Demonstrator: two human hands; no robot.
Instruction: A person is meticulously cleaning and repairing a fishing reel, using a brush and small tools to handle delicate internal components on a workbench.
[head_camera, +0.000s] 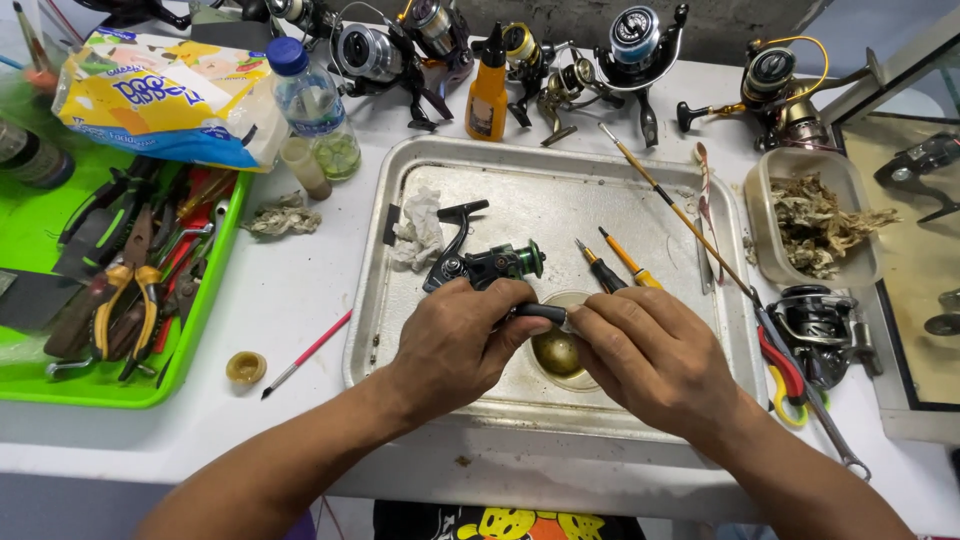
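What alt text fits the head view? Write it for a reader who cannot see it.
Two bare hands, left hand and right hand, grip a black fishing reel over a metal tray on a white table. A green tool tray lies left; more reels line the back.

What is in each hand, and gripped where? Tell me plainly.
Both hands meet on one small dark part above the tray. The left hand pinches its left end, the right hand its right end. The reel lies free.
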